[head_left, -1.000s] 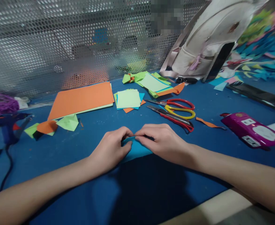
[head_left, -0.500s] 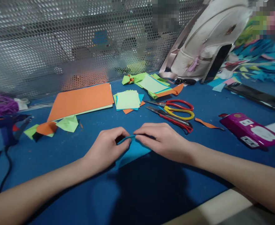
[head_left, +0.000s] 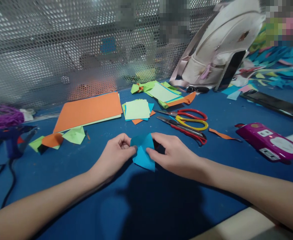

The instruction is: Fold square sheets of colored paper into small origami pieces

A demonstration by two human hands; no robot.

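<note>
A small piece of blue paper is held up between my two hands, above the blue tabletop. My left hand pinches its left edge, thumb in front and fingers curled behind. On the right edge, my right hand grips the paper between thumb and fingers. A crease or bend crosses the paper's middle, and its upper part looks darker. Just beyond my hands lies a stack of small paper squares, pale green on top. Scissors with red and yellow handles and a red-edged cutter lie beyond my right hand.
Orange sheets lie at the back left, with folded paper pieces in front. A glue gun with a cord is far left. A purple device, a phone and a white backpack are on the right. Perforated metal stands behind.
The blue paper has been lifted and turned upright, so more of its face shows. Both hands have shifted their hold from its top edge to its sides.
</note>
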